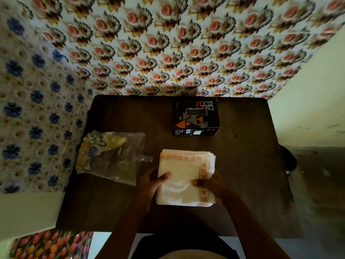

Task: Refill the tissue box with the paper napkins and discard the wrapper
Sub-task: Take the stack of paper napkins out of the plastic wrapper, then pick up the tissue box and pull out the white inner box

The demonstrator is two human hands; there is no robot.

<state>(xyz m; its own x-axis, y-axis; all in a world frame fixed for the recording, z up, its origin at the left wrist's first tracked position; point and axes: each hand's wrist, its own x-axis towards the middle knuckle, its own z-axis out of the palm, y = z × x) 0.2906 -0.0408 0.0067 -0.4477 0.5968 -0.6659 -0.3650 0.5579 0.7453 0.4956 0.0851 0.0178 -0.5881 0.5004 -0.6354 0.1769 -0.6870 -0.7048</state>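
Holding: both hands grip one stack of paper napkins [186, 176] over the near middle of the dark wooden table [242, 165].
Left hand: the left hand [153, 181] clasps the stack's left edge; its thumb lies on top of the top sheet and the other fingers curl out of sight under the stack, so it is closed on the napkins.
Right hand: the right hand [211, 184] clasps the right edge; its thumb presses on top near the patterned border, the other fingers hidden beneath, closed on the same stack.
Napkins: cream sheets with an orange patterned band along the far and right edges; the layers fan slightly at the far right corner. Whether the stack rests on the table or is lifted just off it cannot be told.
Tissue box: the tissue box [195, 116] is black with orange and grey triangles and stands on the far part of the table, right of centre, well apart from the napkins; a dark slot shows in its top face.
Wrapper: the wrapper [112, 157] is clear crumpled plastic with a yellow printed part at its far left; it lies flat on the table's left side, just left of the napkins and near the left hand, touching neither.
Surroundings: floral wallpaper [168, 43] rises behind and left of the table.
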